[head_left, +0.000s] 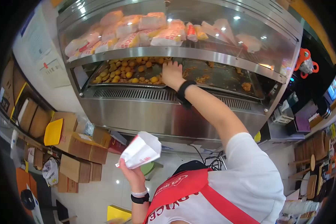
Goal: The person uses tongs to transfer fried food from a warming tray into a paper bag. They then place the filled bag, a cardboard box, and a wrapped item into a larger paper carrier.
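Note:
My left hand [132,173] grips the lower end of a white paper bag [142,151] with red print. The bag is held up in front of the warmer, its wide end tilted up and to the right. My right hand [173,75] reaches into the lower level of the glass-fronted food warmer [145,115], with its fingers curled over the place where two trays meet. What those fingers hold, if anything, is hidden. Left of this hand is a tray of round golden fried balls [127,69]. To its right, a dark tray [224,79] carries scattered fried bits.
Wrapped food packets [130,33] fill the shelf above my right hand. A metal shelf edge [198,52] runs just over that wrist. Cardboard boxes [78,145] are stacked at left, a green stool [150,168] stands below the bag, and black cables [214,162] hang below the warmer.

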{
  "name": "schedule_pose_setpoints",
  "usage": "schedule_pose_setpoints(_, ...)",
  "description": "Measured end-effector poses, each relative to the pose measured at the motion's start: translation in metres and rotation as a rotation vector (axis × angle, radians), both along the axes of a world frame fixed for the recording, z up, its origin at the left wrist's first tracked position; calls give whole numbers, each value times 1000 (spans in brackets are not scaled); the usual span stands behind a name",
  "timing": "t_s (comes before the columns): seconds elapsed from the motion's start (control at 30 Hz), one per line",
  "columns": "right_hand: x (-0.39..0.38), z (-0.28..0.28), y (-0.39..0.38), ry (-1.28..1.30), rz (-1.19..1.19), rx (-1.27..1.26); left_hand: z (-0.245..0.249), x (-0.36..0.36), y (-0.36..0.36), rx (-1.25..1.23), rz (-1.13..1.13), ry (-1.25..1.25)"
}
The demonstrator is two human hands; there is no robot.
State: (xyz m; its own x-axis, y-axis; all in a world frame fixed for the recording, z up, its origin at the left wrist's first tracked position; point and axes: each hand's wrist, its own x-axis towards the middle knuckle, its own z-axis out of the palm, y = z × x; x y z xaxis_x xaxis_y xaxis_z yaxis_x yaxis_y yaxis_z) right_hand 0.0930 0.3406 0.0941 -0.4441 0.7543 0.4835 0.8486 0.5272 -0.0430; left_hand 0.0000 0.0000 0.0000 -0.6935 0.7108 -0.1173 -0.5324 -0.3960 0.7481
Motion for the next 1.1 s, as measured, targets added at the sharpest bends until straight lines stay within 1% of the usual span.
schedule_pose_setpoints(0.03,1,-4,9,-114,-121,-17,-3,2,0,-14,-41,3)
schedule_pose_setpoints(0.07,1,-9,16,-153,-180,-26,-5,3,4,-25,-81,8)
schedule_pose_setpoints(0.1,6,-1,11,-106,-202,-23,3,2,2,-18,-103,54)
schedule_pose_setpoints(0.2,30,8,1,-171,-246,-259,2,16,4,-24,-157,-17)
schedule_pose_setpoints(0.23,40,6,2,-171,-267,-268,0,18,5,-23,-174,-17)
schedule_pose_setpoints(0.3,64,3,6,-52,-249,-261,0,17,8,-29,-214,-8)
schedule_pose_setpoints(0.33,79,-3,8,28,-239,-84,1,17,11,-37,-222,4)
schedule_pose_setpoints(0.37,105,-5,10,-26,-103,-98,1,19,14,-43,-226,11)
schedule_pose_setpoints(0.4,129,-2,-8,202,-10,-53,-3,18,15,-40,-239,5)
schedule_pose_setpoints(0.43,156,-15,-6,313,45,75,-9,15,16,-67,-246,25)
schedule_pose_setpoints(0.47,178,-9,-24,368,-57,101,-15,13,17,-90,-247,48)
schedule_pose_setpoints(0.53,240,-6,-42,288,-236,149,-20,12,14,-102,-230,26)
schedule_pose_setpoints(0.57,274,-4,-46,303,-320,128,-20,13,14,-126,-213,11)
schedule_pose_setpoints(0.63,320,22,-68,200,-627,-137,-19,17,16,-135,-203,7)
schedule_pose_setpoints(0.7,356,35,-72,89,-760,-360,-19,26,24,-142,-199,-1)
schedule_pose_setpoints(0.73,362,46,-72,127,-794,-541,-19,31,31,-134,-232,0)
schedule_pose_setpoints(0.77,372,42,-63,128,-795,-541,-18,37,38,-126,-264,3)
schedule_pose_setpoints(0.8,385,30,-50,195,-741,-610,-17,44,46,-127,-263,4)
schedule_pose_setpoints(0.83,398,17,-37,260,-683,-675,-15,53,55,-116,-315,34)
schedule_pose_setpoints(0.87,408,4,-25,217,-573,-617,-12,61,64,-104,-365,64)
schedule_pose_setpoints(0.9,402,7,-27,213,-566,-617,-6,69,71,-104,-358,62)
schedule_pose_setpoints(0.97,376,17,-45,-37,-681,-427,5,82,84,-111,-452,24)
schedule_pose_setpoints(1.0,377,16,-46,-45,-712,-409,3,83,90,-80,-489,-15)
schedule_pose_setpoints(1.03,379,16,-49,-48,-701,-409,8,86,93,-81,-478,-16)
schedule_pose_setpoints(1.1,389,17,-61,-24,-567,-261,20,92,100,-89,-586,-92)
